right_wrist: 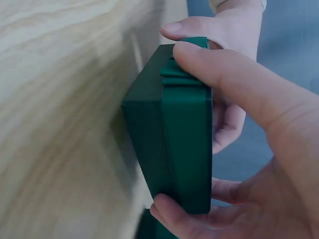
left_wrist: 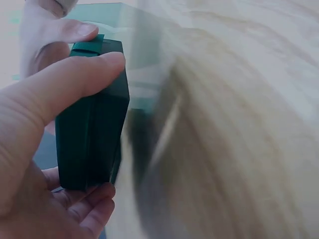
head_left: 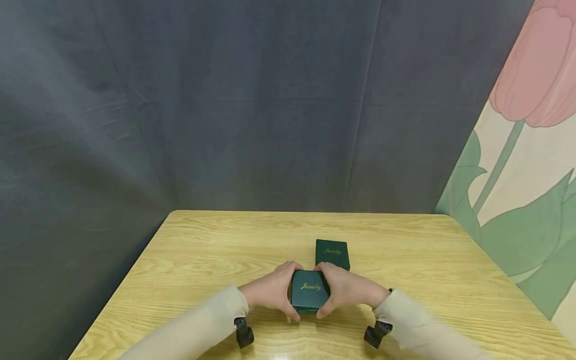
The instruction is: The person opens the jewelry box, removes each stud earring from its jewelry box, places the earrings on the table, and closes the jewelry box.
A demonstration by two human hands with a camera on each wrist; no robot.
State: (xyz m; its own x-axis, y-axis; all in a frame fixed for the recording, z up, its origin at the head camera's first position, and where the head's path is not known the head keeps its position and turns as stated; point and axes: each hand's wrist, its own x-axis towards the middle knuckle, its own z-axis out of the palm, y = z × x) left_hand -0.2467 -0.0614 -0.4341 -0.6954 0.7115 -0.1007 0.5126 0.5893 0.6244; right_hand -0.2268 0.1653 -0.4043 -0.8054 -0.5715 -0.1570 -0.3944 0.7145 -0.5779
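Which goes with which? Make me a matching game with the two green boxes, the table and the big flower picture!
1. Held box
2. Other box
3. Table
4. Flower picture

A. pink above, green below
B. between left hand and right hand
C. yellowish, with wood grain
D. lying beyond the right hand

Pairs: 1-B, 2-D, 3-C, 4-A

The near box (head_left: pixel 309 294) and the far box (head_left: pixel 333 253) are dark green with gold lettering. The table (head_left: pixel 216 245) has a pale yellow wood-grain pattern. The curtain (head_left: pixel 270 125) is dark blue-grey. The wall (head_left: pixel 537 170) shows a pink tulip (head_left: pixel 535 65) and green leaves (head_left: pixel 526 237) on cream. The sleeves (head_left: pixel 189 322) are cream; the wrist cameras (head_left: pixel 244 335), black.
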